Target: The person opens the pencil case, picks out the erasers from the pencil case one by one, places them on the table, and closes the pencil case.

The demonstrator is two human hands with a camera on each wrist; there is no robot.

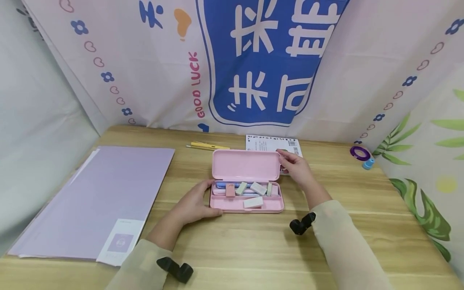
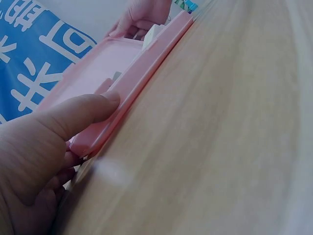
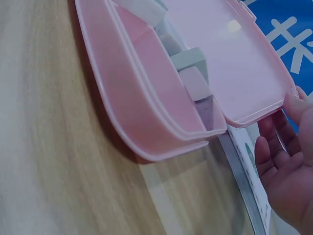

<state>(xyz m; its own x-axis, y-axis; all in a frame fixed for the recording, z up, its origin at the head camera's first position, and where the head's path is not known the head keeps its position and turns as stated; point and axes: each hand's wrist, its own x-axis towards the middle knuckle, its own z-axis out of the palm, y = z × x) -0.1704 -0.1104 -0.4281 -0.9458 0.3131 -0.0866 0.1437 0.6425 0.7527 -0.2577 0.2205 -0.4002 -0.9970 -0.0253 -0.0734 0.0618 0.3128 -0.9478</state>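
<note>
A pink pencil case (image 1: 228, 204) lies on the table with its lid (image 1: 246, 165) raised. Its back compartment holds a blue pen (image 1: 221, 185), a pink eraser (image 1: 230, 190), a pale green eraser (image 1: 241, 188) and a white eraser (image 1: 258, 188), among other pieces. Another white eraser (image 1: 253, 202) sits in the front compartment. My left hand (image 1: 193, 203) holds the case's left end, thumb (image 2: 105, 105) against its front wall and fingers around the side. With thumb and fingers, my right hand (image 1: 298, 169) pinches the right edge of the lid, as the right wrist view shows.
Purple sheets or a folder (image 1: 105, 193) with a white label cover the left side. Behind the case lie yellow pencils or pens (image 1: 206, 146) and a white printed booklet (image 1: 268, 143). A purple tape roll (image 1: 360, 153) and a small blue object (image 1: 368, 164) sit far right.
</note>
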